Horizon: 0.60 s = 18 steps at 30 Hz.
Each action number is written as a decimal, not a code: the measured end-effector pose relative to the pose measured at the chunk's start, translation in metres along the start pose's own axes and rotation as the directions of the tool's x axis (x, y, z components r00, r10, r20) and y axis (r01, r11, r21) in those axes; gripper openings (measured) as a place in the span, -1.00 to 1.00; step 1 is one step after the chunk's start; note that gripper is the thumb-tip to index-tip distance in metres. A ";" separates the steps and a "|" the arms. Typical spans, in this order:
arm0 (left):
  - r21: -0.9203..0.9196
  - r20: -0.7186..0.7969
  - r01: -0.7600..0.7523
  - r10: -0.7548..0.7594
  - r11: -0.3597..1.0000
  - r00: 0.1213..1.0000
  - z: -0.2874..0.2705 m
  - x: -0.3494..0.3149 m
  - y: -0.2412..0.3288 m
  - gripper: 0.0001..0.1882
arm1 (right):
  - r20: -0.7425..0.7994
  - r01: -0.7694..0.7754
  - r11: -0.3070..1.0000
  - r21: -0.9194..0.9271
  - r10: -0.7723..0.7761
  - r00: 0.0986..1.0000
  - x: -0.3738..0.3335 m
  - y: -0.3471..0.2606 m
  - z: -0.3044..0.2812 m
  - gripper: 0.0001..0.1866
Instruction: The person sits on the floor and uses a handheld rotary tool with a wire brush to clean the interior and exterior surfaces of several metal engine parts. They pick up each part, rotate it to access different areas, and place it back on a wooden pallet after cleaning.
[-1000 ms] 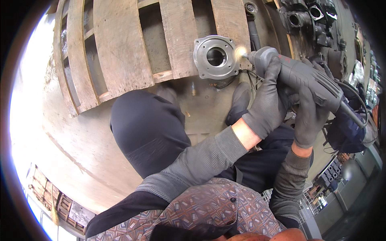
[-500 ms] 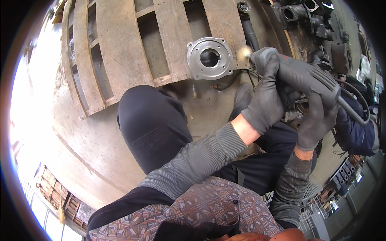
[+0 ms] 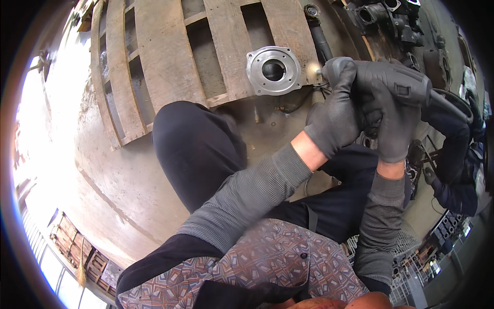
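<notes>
A dark grey straight grinder (image 3: pixel 383 80) lies nearly level across my two gloved hands. My left hand (image 3: pixel 337 116) is wrapped round its front end, thumb on top. My right hand (image 3: pixel 399 118) grips the body further back, its fingers partly hidden beneath. At the tool's left tip, a small pale round head (image 3: pixel 313 69) is blurred. Just left of that tip, a round silver metal flange (image 3: pixel 292 74) with a large central hole and bolt lugs lies flat on the pallet's near edge. The grinding head stands close beside the flange; touching or apart, I cannot tell.
The wooden pallet (image 3: pixel 164 56) has wide gaps between its slats. A dark rod-like part (image 3: pixel 320 38) lies past the grinder. Dark metal castings (image 3: pixel 368 15) are heaped at the far right. Another person in dark clothes (image 3: pixel 455 175) is at the right edge. My knee (image 3: pixel 198 149) is near the pallet.
The grinder's rear end has swung up, so its body is now more level. My right hand has moved left along it. The view has shifted slightly; the flange stays on the pallet.
</notes>
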State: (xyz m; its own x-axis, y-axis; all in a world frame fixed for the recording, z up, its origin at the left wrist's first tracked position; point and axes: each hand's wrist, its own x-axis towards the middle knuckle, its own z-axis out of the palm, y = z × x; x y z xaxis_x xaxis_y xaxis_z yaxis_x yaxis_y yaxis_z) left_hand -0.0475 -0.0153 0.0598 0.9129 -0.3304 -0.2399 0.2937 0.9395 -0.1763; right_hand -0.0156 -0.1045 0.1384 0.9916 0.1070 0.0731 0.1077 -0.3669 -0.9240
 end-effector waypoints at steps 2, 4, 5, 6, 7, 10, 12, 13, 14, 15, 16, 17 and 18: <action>0.065 0.034 -0.019 0.017 0.998 0.999 -0.004 -0.003 0.005 -0.37 | 0.041 -0.140 0.983 0.121 0.136 0.990 0.002 -0.003 0.001 -0.47; 0.103 0.031 -0.055 0.052 0.993 0.998 -0.005 -0.005 0.012 -0.35 | 0.018 0.062 0.991 0.120 -0.064 0.998 0.006 0.000 0.011 -0.46; 0.107 0.012 -0.077 0.076 0.991 0.997 -0.005 -0.006 0.015 -0.34 | 0.035 0.129 0.982 0.134 -0.135 0.990 0.006 0.002 0.015 -0.46; 0.119 -0.003 -0.109 0.110 0.987 0.994 -0.004 -0.008 0.018 -0.34 | 0.044 0.116 0.986 0.119 -0.122 0.992 0.006 0.003 0.018 -0.46; 0.102 0.000 -0.110 0.110 0.989 0.994 -0.004 -0.010 0.020 -0.33 | 0.058 0.099 0.990 0.104 -0.105 0.993 0.005 0.004 0.021 -0.47; 0.084 0.017 -0.139 0.139 0.987 0.990 -0.005 -0.014 0.026 -0.31 | 0.131 0.016 0.988 0.151 -0.036 0.991 0.005 0.000 0.026 -0.47; 0.057 0.032 -0.150 0.148 0.987 0.988 -0.007 -0.015 0.029 -0.31 | 0.153 0.050 0.997 0.052 -0.057 0.987 0.007 -0.008 0.028 -0.45; 0.034 0.019 -0.152 0.151 0.988 0.988 -0.009 -0.014 0.031 -0.30 | 0.159 0.045 0.998 0.040 -0.051 0.986 0.006 -0.012 0.030 -0.44; 0.011 0.023 -0.163 0.162 0.987 0.986 -0.011 -0.014 0.033 -0.30 | 0.155 0.023 0.992 0.120 -0.042 0.987 0.007 -0.016 0.033 -0.42; -0.014 0.016 -0.174 0.174 0.985 0.985 -0.014 -0.014 0.035 -0.30 | 0.143 -0.037 0.973 0.227 0.005 0.990 0.004 -0.019 0.035 -0.41; -0.018 0.018 -0.177 0.177 0.984 0.984 -0.016 -0.013 0.037 -0.30 | 0.149 -0.073 0.937 0.342 0.022 0.989 0.003 -0.022 0.037 -0.39; -0.019 0.012 -0.181 0.181 0.983 0.983 -0.019 -0.012 0.039 -0.31 | 0.123 -0.080 0.951 0.299 0.045 0.991 0.004 -0.022 0.041 -0.38; -0.014 -0.025 -0.182 0.182 0.983 0.983 -0.021 -0.012 0.040 -0.31 | 0.108 -0.071 0.961 0.266 0.044 0.993 0.003 -0.022 0.045 -0.38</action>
State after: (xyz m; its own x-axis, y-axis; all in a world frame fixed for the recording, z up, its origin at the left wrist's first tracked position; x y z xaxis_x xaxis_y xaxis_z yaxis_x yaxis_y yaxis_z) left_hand -0.0524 0.0242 0.0357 0.9436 -0.1564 -0.2919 0.1187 0.9826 -0.1426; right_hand -0.0179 -0.0546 0.1418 0.9818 0.1898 -0.0081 0.0139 -0.1147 -0.9933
